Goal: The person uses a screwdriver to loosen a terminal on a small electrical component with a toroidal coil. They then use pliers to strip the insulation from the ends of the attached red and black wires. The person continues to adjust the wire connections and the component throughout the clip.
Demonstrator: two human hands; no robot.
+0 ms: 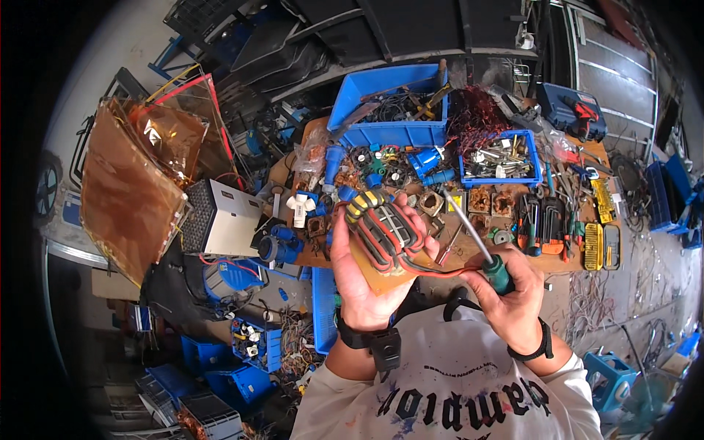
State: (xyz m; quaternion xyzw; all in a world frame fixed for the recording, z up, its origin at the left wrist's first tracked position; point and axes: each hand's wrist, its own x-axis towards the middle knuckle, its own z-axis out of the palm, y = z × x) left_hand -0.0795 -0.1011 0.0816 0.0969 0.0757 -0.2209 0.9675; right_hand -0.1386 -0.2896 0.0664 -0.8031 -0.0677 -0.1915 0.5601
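My left hand [363, 290] grips a wire-wound coil [385, 231], wrapped in red and dark cables with a yellow-and-black top part, mounted on an amber board [374, 268]. The board rests in the palm, with fingers curled up along the coil's sides. To the right, my right hand [517, 297] is closed around the green handle of a screwdriver [499, 274], its long metal shaft pointing up and away to the left. Red and dark leads [440, 272] run from the coil to the right thumb; whether it pinches them I cannot tell. Both hands are over the workbench's near edge.
The wooden bench [553, 260] carries blue bins [385, 132], loose fittings, a tool roll [548, 224] and yellow cases [594, 246]. Large brown sheets [128, 191] and a white metal box [227, 220] stand at the left. Cables and more bins [255, 359] lie below.
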